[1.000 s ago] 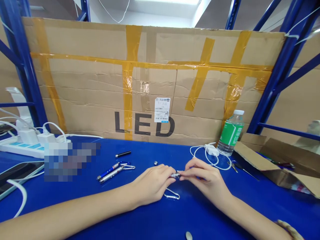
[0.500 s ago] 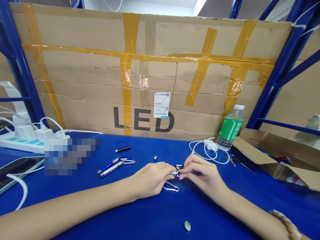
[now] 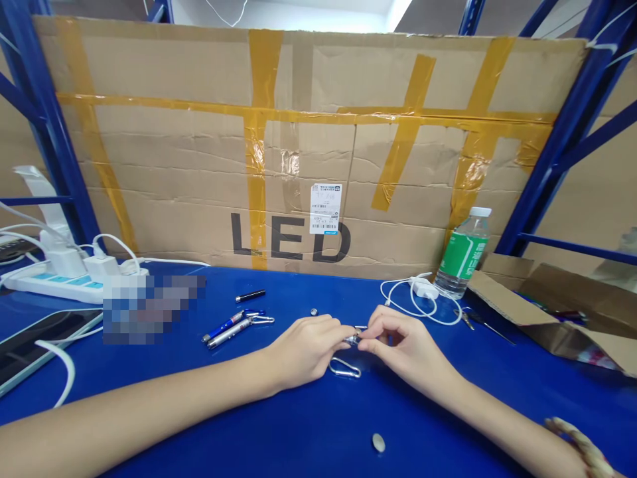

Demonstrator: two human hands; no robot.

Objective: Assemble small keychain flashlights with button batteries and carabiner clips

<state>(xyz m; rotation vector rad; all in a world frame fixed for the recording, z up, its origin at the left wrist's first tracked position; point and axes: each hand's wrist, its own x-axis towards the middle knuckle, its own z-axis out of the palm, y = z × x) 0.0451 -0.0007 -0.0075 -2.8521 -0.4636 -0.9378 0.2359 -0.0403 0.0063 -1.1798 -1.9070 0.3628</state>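
My left hand [image 3: 307, 350] is closed, thumb and forefinger pinching a small silver metal cylinder [image 3: 352, 339], perhaps part of a penlight. My right hand [image 3: 405, 338] pinches the other end of that cylinder between thumb and fingertips. Fingers cover most of it. A silver carabiner clip [image 3: 351, 374] lies just below my left fingertips; whether it joins the cylinder I cannot tell. Just behind the fingertips, another small shiny piece [image 3: 361, 327] shows in part. A small metal cap [image 3: 313, 312] sits beyond my left hand. Nearer the front lies a round silver disc [image 3: 379, 443].
Left of my hands lie a blue penlight [image 3: 223, 328], a silver penlight [image 3: 230, 334] and a black tube [image 3: 250, 296]. A power strip [image 3: 54, 285] and phone [image 3: 44, 345] stand far left. At right are a white cable [image 3: 425, 289], water bottle [image 3: 462, 255] and open carton [image 3: 537, 318].
My right fingertips have closed further around the end of the cylinder, hiding more of it. The carabiner clip shows more fully. The whole view has shifted slightly.
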